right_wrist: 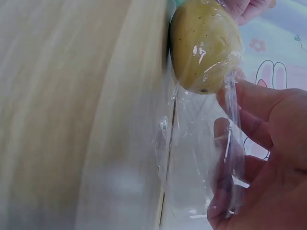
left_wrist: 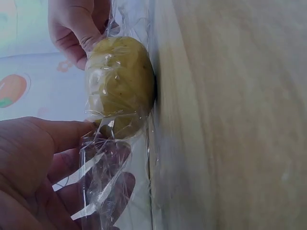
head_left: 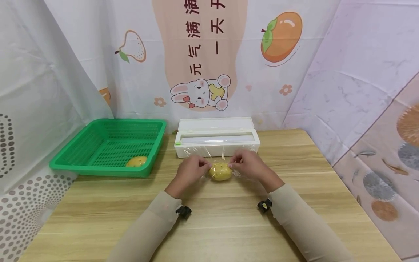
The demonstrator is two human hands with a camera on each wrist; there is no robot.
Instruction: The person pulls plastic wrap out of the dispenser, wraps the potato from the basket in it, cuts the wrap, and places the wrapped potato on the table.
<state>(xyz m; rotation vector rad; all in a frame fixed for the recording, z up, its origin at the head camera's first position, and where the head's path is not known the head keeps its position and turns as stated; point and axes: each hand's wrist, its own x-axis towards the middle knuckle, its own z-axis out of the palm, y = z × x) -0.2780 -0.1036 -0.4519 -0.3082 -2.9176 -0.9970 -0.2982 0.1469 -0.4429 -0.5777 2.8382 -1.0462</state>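
A green basket [head_left: 98, 171] stands on the left of the wooden table [head_left: 222, 225], with a second potato [head_left: 137, 161] near its front right corner; the basket's front wall hides the lower part of that potato. At the back, the white box [head_left: 196, 150] has its lid [head_left: 216, 124] tipped back and holds a pale roll [head_left: 217, 139] lengthwise (a small green tab [head_left: 178, 143] shows at its left end). Clear film [left_wrist: 103, 177] runs from the box, down over its front, to the yellow potato [head_left: 220, 172] on the table just in front of it.

That potato sits between the two hands with creased film over it. The left hand [head_left: 191, 170] pinches the film between thumb and forefinger against one end of the potato, its other fingers spread apart behind the loose film. The right hand [head_left: 250, 164] pinches at the opposite end in the same way, its remaining fingers loosely bent; film partly covers them in the right wrist view.

Beige sleeves [head_left: 147, 229] cover both forearms, and a printed cloth [head_left: 131, 94] with a rabbit and fruit hangs behind the table.
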